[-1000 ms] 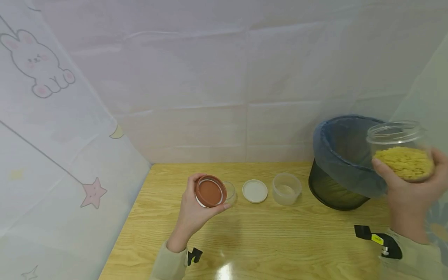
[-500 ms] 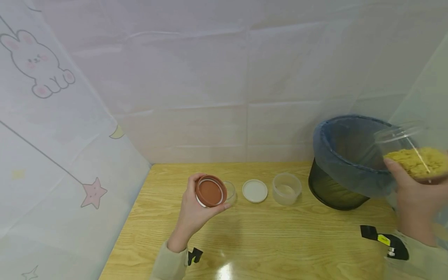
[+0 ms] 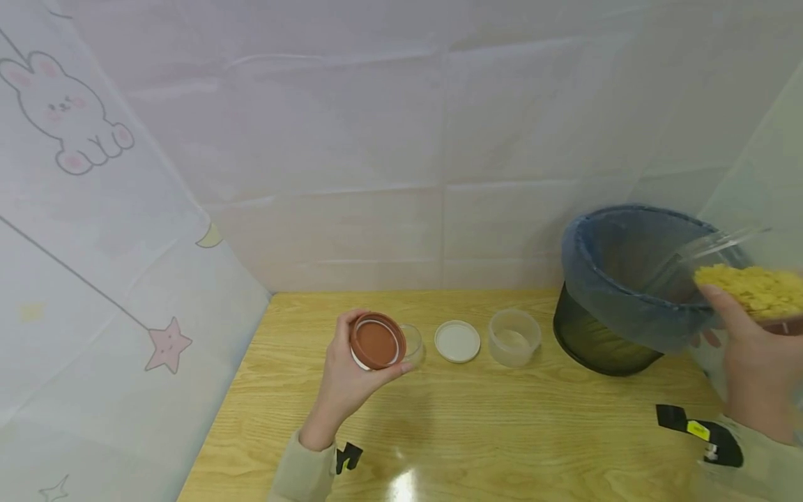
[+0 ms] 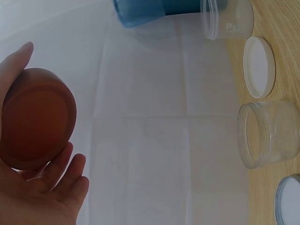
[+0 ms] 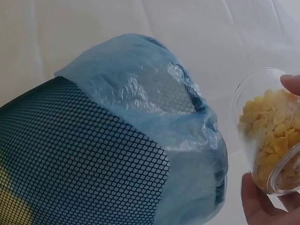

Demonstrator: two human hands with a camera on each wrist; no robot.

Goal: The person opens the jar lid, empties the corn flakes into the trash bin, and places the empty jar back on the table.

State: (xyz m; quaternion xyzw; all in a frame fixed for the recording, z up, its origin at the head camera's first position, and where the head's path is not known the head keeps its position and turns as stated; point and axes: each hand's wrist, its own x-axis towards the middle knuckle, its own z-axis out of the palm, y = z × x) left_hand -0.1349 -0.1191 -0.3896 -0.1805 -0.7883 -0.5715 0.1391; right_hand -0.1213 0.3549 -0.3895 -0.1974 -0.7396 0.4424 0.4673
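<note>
My left hand (image 3: 351, 387) holds a round reddish-brown lid (image 3: 378, 341) above the table, with a pale ring inside it. In the left wrist view the lid (image 4: 40, 119) shows its smooth outer face, thumb above and fingers below. At the right edge of the head view, my right hand (image 3: 755, 369) grips a clear jar of yellow flakes (image 3: 749, 289), like cornflakes. That jar is tilted, its mouth by the right rim of a bin (image 3: 602, 338) with a blue liner bag (image 3: 627, 307). The right wrist view shows the flakes (image 5: 272, 131) still inside.
On the wooden table (image 3: 502, 432) stand a translucent tub (image 3: 514, 341) and a white lid (image 3: 457, 341). Behind my left hand is a clear jar (image 4: 269, 133), beside a silver-edged white lid (image 4: 291, 201). A pale wall sheet (image 3: 345, 237) hangs behind the table.
My right hand has moved right, tilting the jar of flakes further over. My left hand and the reddish-brown lid have stayed in place.
</note>
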